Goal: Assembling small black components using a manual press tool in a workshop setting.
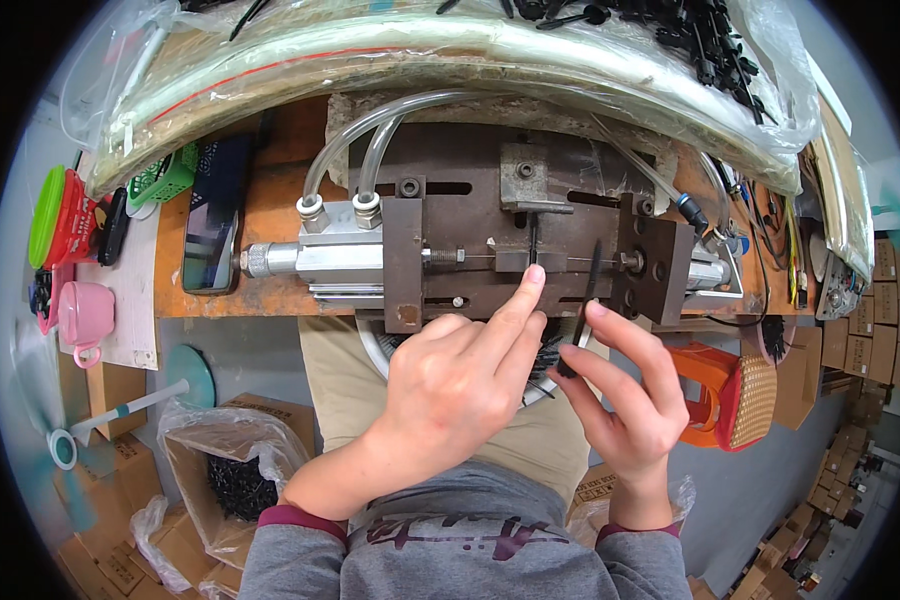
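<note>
My left hand (460, 380) reaches over the front of a dark metal fixture (450, 215), index finger stretched out and the other fingers partly bent. That fingertip rests at the lower end of a thin black piece (534, 238), which stands in the small central block (510, 262) of the fixture. To the right, my right hand (630, 385) pinches a slim black strip (592, 285) between thumb and fingers. The strip points up and away, just left of the right-hand metal block (660, 255). Its lower end is partly covered by my fingers.
Silver air cylinders (340, 255) with clear hoses flank the fixture. A phone (215, 215) and pink cup (82, 315) lie left. Plastic-wrapped stock with black parts (705, 50) spans the back. Below are an orange stool (705, 395), a bagged box (235, 440) and a fan (65, 448).
</note>
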`<action>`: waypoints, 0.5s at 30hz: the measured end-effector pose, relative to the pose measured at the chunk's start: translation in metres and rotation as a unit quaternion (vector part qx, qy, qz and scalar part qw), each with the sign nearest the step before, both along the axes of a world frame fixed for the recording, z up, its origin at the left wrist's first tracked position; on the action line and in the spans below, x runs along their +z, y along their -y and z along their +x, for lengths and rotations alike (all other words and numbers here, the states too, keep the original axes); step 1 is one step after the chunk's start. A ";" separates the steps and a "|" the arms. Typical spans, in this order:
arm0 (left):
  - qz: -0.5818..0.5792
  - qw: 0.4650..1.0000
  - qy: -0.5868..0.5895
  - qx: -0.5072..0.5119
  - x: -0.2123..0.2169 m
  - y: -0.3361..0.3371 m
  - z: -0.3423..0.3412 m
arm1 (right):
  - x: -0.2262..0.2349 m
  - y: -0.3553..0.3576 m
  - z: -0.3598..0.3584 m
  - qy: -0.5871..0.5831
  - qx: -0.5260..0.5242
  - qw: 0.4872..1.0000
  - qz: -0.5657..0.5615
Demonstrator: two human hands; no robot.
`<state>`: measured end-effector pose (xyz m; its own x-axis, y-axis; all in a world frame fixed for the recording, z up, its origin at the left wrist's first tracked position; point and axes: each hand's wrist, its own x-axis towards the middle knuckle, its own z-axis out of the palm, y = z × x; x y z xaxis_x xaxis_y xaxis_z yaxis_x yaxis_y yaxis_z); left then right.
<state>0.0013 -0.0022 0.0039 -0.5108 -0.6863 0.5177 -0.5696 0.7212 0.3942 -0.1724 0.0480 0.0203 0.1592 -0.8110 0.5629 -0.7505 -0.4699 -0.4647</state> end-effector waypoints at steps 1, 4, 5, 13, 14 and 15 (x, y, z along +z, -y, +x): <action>0.006 1.000 -0.007 -0.012 0.001 0.000 0.001 | 0.000 0.001 0.001 -0.005 0.002 1.000 0.000; 0.037 0.997 -0.037 -0.052 0.003 -0.003 0.012 | 0.001 0.007 0.003 -0.033 0.008 0.999 0.001; 0.055 0.994 -0.055 -0.071 0.005 -0.006 0.019 | 0.001 0.008 0.004 -0.043 0.012 0.999 0.010; 0.232 0.941 -0.241 -0.056 0.012 -0.022 0.048 | -0.002 0.021 0.021 -0.156 -0.004 0.987 0.042; 0.257 0.929 -0.260 -0.059 0.010 -0.022 0.053 | 0.000 0.022 0.022 -0.154 -0.012 0.987 0.050; 0.255 0.924 -0.272 -0.082 0.008 -0.019 0.057 | 0.002 0.022 0.023 -0.161 -0.013 0.985 0.054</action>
